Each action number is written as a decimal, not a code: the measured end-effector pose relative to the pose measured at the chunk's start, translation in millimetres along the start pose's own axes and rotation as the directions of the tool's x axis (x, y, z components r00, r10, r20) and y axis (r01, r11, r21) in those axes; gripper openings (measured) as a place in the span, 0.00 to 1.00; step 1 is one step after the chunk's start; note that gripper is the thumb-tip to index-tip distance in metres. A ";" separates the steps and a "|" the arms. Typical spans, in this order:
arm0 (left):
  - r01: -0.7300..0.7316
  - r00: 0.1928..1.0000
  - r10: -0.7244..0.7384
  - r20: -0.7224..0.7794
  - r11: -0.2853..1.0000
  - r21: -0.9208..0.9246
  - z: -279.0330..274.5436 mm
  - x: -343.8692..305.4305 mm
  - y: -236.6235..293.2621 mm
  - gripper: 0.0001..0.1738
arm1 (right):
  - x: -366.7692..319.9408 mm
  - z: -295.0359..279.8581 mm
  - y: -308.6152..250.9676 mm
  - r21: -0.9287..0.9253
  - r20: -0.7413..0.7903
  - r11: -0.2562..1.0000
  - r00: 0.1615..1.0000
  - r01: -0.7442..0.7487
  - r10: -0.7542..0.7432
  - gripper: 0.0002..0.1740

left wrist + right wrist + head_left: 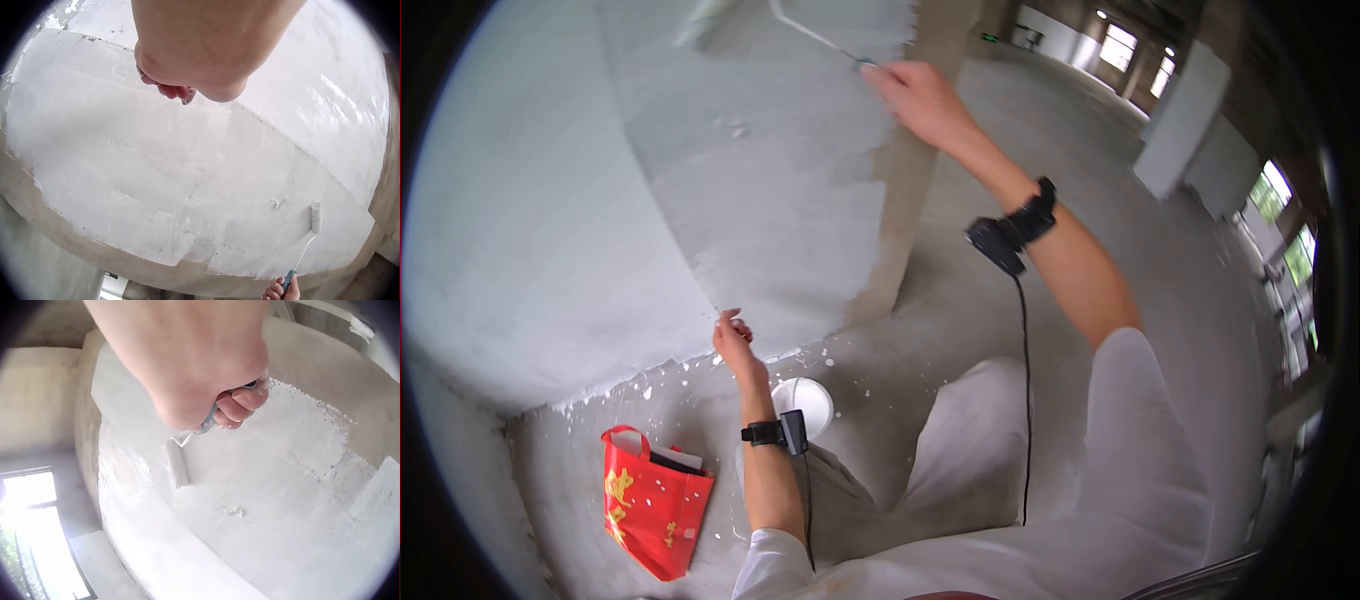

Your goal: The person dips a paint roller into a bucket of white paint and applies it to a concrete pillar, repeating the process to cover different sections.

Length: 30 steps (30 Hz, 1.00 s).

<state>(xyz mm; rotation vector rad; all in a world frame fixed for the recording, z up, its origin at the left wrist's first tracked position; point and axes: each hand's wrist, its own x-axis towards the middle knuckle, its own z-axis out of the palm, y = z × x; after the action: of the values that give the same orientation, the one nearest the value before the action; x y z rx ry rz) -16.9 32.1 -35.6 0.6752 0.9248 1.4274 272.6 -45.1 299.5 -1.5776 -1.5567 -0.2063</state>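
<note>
the roller (316, 217), its shaft pointed left toward the wall's seam (300, 149), is gripped by its handle (289, 279) in the nearer right hand (920, 100); the left hand (735, 342), loosely curled on nothing, is held lower.

In the right wrist view, a window (40, 534) glares past the left edge of the wall (300, 519); all 3 views bow, corners dark.

Plastic-looking roller handle (289, 279), matt wall (760, 190)
</note>
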 end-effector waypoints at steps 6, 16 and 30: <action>-0.004 1.000 0.004 0.020 1.000 0.009 1.3 -1.1 1.5 0.15 | -23.9 -33.9 32.5 -0.096 0.034 0.988 0.992 -0.119 0.122 0.30; -0.005 0.999 0.006 0.049 1.000 -0.004 0.0 -1.1 3.0 0.14 | -116.8 -31.5 119.4 -0.069 -0.028 0.956 0.958 -0.286 0.284 0.30; 0.037 0.996 -0.038 0.076 0.999 0.008 3.0 -5.2 0.8 0.14 | -233.1 33.1 93.1 0.477 0.328 0.407 0.587 -0.779 0.740 0.24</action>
<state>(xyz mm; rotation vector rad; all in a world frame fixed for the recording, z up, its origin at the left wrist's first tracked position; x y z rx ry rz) -14.3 27.4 -32.8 0.7086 0.8784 1.3571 292.4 -175.3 83.3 -1.6047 -0.6472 0.7965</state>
